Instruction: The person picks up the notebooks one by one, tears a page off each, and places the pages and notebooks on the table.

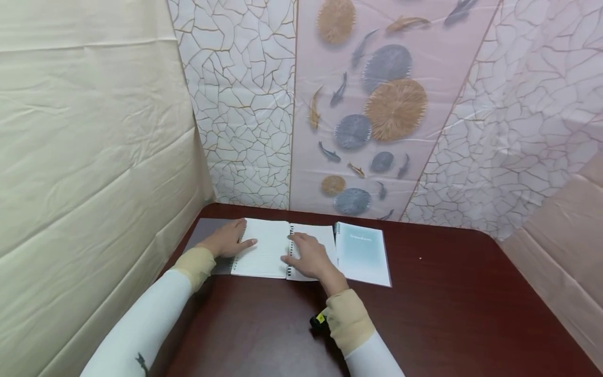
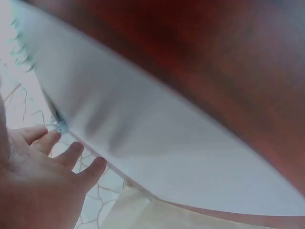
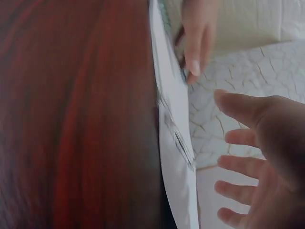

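Two open spiral notebooks lie side by side on the table. My left hand [image 1: 229, 239] is at the left edge of the lined white page [image 1: 264, 248], where a grey sheet or cover [image 1: 203, 229] extends leftward. Over the neighbouring white page [image 1: 325, 238] with the black spiral, my right hand [image 1: 310, 256] is spread. In the right wrist view the right-hand fingers [image 3: 238, 164] are apart and hold nothing. The left wrist view has the left-hand fingers [image 2: 71, 155] spread too, with shadows on the paper [image 2: 143, 129]. Contact with the paper cannot be told.
A teal-and-white cover [image 1: 363, 255] with a printed word lies to the right of the pages. The dark red-brown table [image 1: 452, 298] extends right and toward me. Patterned sheeting [image 1: 240, 104] stands behind the table, and a beige cloth [image 1: 94, 157] hangs on the left.
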A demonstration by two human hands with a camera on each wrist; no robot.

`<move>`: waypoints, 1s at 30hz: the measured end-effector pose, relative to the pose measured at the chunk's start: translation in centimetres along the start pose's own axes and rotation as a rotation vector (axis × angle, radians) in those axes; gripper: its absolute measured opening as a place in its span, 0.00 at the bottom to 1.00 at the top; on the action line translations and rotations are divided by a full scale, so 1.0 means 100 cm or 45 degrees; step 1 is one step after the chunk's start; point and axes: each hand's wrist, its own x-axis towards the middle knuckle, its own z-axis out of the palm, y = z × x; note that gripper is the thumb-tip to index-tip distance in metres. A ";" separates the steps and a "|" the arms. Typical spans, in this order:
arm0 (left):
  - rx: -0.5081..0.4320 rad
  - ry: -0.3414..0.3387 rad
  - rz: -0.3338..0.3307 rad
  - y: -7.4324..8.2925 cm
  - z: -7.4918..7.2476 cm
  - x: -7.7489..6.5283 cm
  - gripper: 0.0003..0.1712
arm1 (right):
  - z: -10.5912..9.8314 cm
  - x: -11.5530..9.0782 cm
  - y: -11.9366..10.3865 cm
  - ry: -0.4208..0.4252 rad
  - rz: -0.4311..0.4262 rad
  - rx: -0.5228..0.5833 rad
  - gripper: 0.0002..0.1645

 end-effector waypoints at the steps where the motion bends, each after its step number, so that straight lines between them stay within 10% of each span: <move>1: -0.018 0.009 -0.016 -0.001 0.000 0.002 0.56 | 0.003 -0.001 -0.002 -0.044 -0.020 -0.027 0.40; 6: -0.018 0.053 -0.096 -0.012 0.001 0.011 0.55 | 0.015 -0.004 -0.010 -0.249 -0.060 -0.109 0.41; 15: 0.016 0.173 -0.281 -0.046 -0.007 0.012 0.58 | 0.013 -0.005 -0.012 -0.311 -0.064 -0.139 0.36; 30: 0.050 -0.017 -0.485 -0.043 -0.011 0.009 0.66 | 0.012 -0.005 -0.009 -0.342 -0.062 -0.132 0.39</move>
